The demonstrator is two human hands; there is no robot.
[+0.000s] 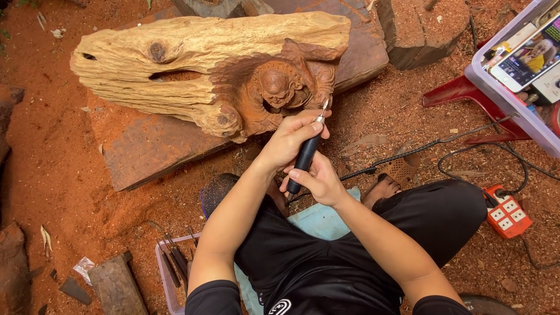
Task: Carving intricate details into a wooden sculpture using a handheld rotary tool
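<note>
Rotary carving tool (305, 156) lies steeply upright, bit touching the carved figure (274, 87) on the log (192, 64) just ahead of both hands. Left hand (290, 140) fingers clenched around its upper barrel; right hand (318, 181) grasps the lower end, cord (408, 153) trailing right

- we are in an open-air woodcarving spot, set up on bare red earth (46, 169) strewn with sawdust.
- a pale log with a half-carved figure (233, 76) rests on rough timber slabs (151, 146).
- a tray of chisels (175, 265) lies beside us.
- a corded rotary carving tool (306, 154) and an orange power strip (506, 211) sit on the dirt.
</note>
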